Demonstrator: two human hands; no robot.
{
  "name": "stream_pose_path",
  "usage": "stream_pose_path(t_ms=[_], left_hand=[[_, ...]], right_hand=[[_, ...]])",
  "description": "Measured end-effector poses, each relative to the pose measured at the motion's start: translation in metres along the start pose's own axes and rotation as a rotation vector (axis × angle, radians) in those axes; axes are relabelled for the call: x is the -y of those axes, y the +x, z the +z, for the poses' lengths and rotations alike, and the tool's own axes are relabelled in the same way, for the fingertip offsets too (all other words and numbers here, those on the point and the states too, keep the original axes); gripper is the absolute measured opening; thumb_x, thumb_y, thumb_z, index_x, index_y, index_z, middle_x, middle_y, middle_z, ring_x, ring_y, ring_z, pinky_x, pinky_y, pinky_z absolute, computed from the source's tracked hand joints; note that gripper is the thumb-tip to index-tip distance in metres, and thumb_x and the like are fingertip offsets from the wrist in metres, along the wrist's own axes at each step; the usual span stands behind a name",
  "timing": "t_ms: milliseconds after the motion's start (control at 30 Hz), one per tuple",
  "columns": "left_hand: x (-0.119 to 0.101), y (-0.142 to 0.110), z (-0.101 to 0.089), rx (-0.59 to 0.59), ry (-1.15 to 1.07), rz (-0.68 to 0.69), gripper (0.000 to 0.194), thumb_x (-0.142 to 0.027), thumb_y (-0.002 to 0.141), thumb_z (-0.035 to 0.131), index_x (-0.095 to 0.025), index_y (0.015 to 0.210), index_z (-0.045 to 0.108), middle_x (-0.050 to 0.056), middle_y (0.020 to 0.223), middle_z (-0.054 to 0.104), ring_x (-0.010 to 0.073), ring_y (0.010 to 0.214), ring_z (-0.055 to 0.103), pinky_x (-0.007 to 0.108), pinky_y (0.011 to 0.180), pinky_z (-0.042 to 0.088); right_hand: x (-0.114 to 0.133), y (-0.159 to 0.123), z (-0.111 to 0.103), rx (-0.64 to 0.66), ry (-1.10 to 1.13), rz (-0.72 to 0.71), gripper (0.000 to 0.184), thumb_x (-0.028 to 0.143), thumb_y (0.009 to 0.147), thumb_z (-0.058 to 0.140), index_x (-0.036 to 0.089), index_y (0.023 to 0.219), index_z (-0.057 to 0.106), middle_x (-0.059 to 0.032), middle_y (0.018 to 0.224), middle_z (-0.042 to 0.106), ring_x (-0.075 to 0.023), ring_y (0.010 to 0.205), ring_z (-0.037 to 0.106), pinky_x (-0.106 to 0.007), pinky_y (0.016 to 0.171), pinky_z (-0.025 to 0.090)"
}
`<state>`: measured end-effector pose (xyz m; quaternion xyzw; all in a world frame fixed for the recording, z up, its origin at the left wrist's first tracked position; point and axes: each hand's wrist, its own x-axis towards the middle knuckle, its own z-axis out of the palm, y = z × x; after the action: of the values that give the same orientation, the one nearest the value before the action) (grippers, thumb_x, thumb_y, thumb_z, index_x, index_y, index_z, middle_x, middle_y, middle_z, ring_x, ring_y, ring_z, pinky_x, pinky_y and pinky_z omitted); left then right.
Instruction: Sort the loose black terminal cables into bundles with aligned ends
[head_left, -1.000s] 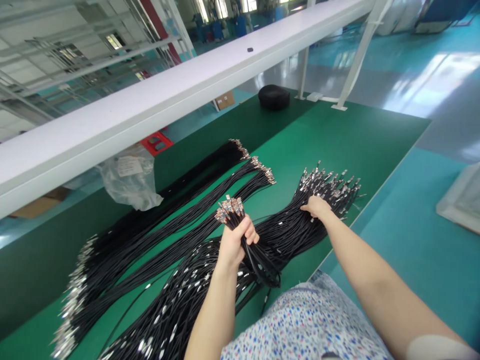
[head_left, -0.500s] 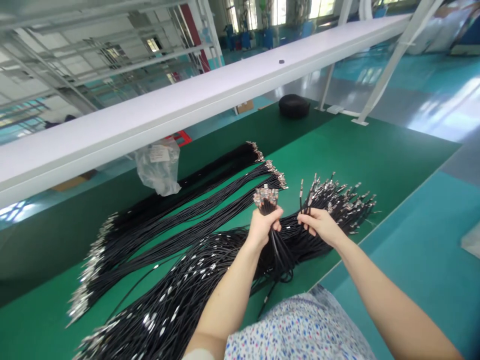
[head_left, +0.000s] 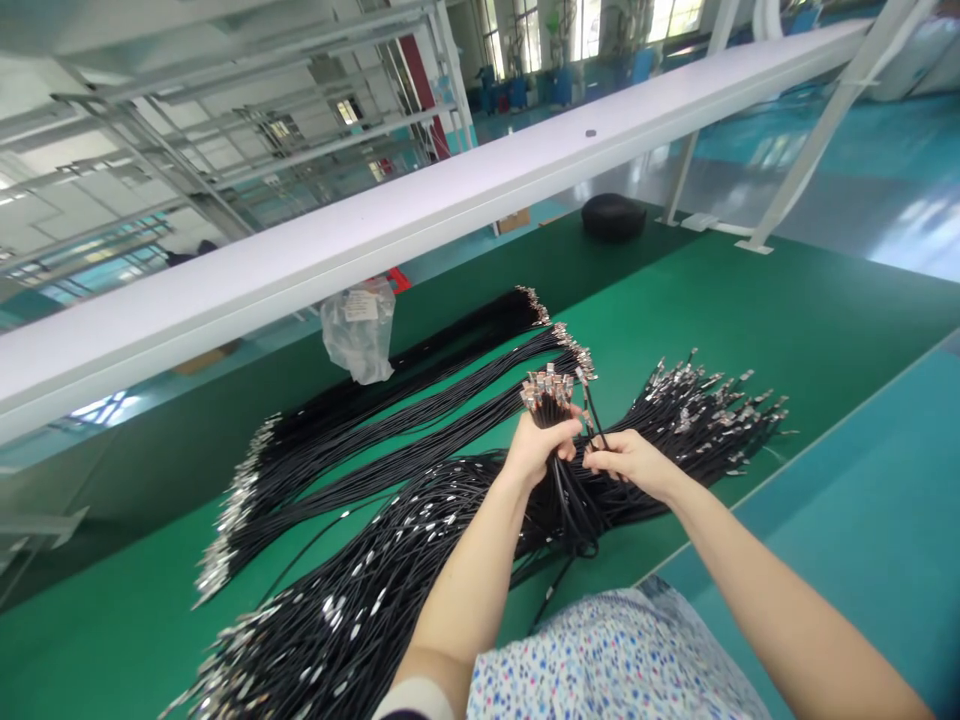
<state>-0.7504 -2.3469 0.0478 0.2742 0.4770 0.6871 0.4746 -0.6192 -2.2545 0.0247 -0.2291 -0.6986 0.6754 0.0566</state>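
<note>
My left hand [head_left: 537,446] is wrapped round an upright bunch of black cables [head_left: 553,404], whose metal-tipped ends stick up above the fist. Close beside it on the right, my right hand [head_left: 628,462] pinches a few black cables [head_left: 592,415] near their tips, which lean toward the bunch. Under both hands a large heap of black cables [head_left: 442,530] stretches across the green table [head_left: 840,300], with silvery ends fanned out at the right [head_left: 705,405]. White tags or sleeves dot the heap. How many cables the right fingers hold is hard to tell.
Behind the heap lie several sorted cable bundles [head_left: 405,400]. A clear plastic bag [head_left: 360,330] hangs below the white shelf [head_left: 420,205] that crosses above the table. A round black bundle [head_left: 613,217] rests at the back, near the shelf post [head_left: 817,140].
My right hand has drawn a few cables out of the heap's right end and brought them left to the bunch. My left hand keeps its grip. The view has shifted, too.
</note>
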Motion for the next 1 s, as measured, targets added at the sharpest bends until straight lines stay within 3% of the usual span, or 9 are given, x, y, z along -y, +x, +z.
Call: stream_pose_path(t_ms=[167,300,367,500,567,633,733,833,1000], left_hand=[[0.001,-0.001,0.000,0.095,0.027,-0.068,0.033,-0.028,0.062,0.071,-0.010,0.084,0.056,-0.004,0.044,0.048,0.0061,0.034,0.041,0.021,0.040,0.035],[0.000,0.003,0.002,0.216,0.012,-0.099,0.030,-0.031,0.062,0.071,-0.010,0.075,0.055,-0.004,0.041,0.046,0.0069,0.035,0.041,0.021,0.041,0.034],[0.000,0.006,0.003,0.176,0.026,-0.094,0.027,-0.031,0.064,0.069,-0.010,0.071,0.055,-0.004,0.039,0.044,0.0071,0.035,0.041,0.021,0.041,0.035],[-0.005,0.004,-0.002,-0.060,0.062,-0.004,0.022,-0.030,0.068,0.064,-0.009,0.068,0.057,-0.004,0.039,0.043,0.0055,0.035,0.039,0.021,0.043,0.037],[-0.009,0.000,-0.005,-0.056,0.142,0.008,0.022,-0.029,0.069,0.063,-0.010,0.062,0.056,-0.003,0.041,0.045,0.0055,0.036,0.041,0.021,0.044,0.038],[-0.014,-0.004,-0.005,0.047,0.262,-0.050,0.021,-0.028,0.065,0.065,-0.010,0.061,0.055,-0.002,0.046,0.050,0.0063,0.037,0.044,0.021,0.043,0.039],[-0.017,-0.006,0.002,0.115,0.365,-0.104,0.023,-0.028,0.061,0.069,-0.010,0.065,0.056,-0.001,0.051,0.052,0.0059,0.036,0.044,0.020,0.039,0.036],[-0.015,-0.003,0.011,0.035,0.380,-0.079,0.027,-0.031,0.061,0.069,-0.010,0.073,0.058,-0.002,0.052,0.051,0.0050,0.034,0.042,0.018,0.035,0.033],[-0.009,0.002,0.021,0.005,0.422,-0.050,0.027,-0.031,0.060,0.069,-0.010,0.075,0.059,0.000,0.054,0.055,0.0055,0.033,0.042,0.018,0.033,0.032]], right_hand=[[-0.005,-0.001,-0.001,0.111,0.074,-0.007,0.026,0.037,0.065,0.064,0.011,0.065,0.062,0.0012,0.053,0.051,-0.0040,0.041,0.035,-0.019,0.040,0.023],[-0.012,-0.002,0.002,0.172,0.141,-0.020,0.025,0.036,0.066,0.065,0.011,0.067,0.064,-0.0012,0.059,0.056,-0.0038,0.042,0.036,-0.019,0.041,0.024],[-0.014,-0.001,0.003,0.088,0.161,-0.035,0.027,0.038,0.068,0.064,0.011,0.069,0.064,-0.0023,0.062,0.058,-0.0042,0.043,0.037,-0.019,0.041,0.025],[-0.016,0.002,-0.003,-0.259,0.127,-0.070,0.033,0.045,0.071,0.060,0.012,0.070,0.063,0.0013,0.051,0.050,-0.0053,0.042,0.037,-0.019,0.041,0.026],[-0.016,0.003,-0.007,-0.349,0.107,-0.065,0.034,0.047,0.071,0.059,0.013,0.070,0.061,0.0028,0.046,0.046,-0.0060,0.041,0.037,-0.019,0.040,0.027],[-0.015,0.002,-0.009,-0.384,0.115,-0.061,0.034,0.047,0.071,0.059,0.013,0.067,0.059,0.0028,0.046,0.045,-0.0064,0.041,0.038,-0.019,0.040,0.028],[-0.011,0.001,-0.007,-0.310,0.114,-0.085,0.031,0.044,0.068,0.063,0.013,0.065,0.058,0.0027,0.049,0.047,-0.0067,0.043,0.040,-0.020,0.043,0.032],[-0.008,-0.001,-0.002,-0.188,0.090,-0.138,0.028,0.041,0.068,0.062,0.013,0.073,0.061,0.0016,0.057,0.052,-0.0075,0.047,0.044,-0.022,0.049,0.038],[-0.005,-0.008,0.001,-0.140,-0.005,-0.182,0.026,0.040,0.074,0.056,0.015,0.075,0.060,0.0016,0.059,0.051,-0.0088,0.050,0.047,-0.023,0.052,0.041]])
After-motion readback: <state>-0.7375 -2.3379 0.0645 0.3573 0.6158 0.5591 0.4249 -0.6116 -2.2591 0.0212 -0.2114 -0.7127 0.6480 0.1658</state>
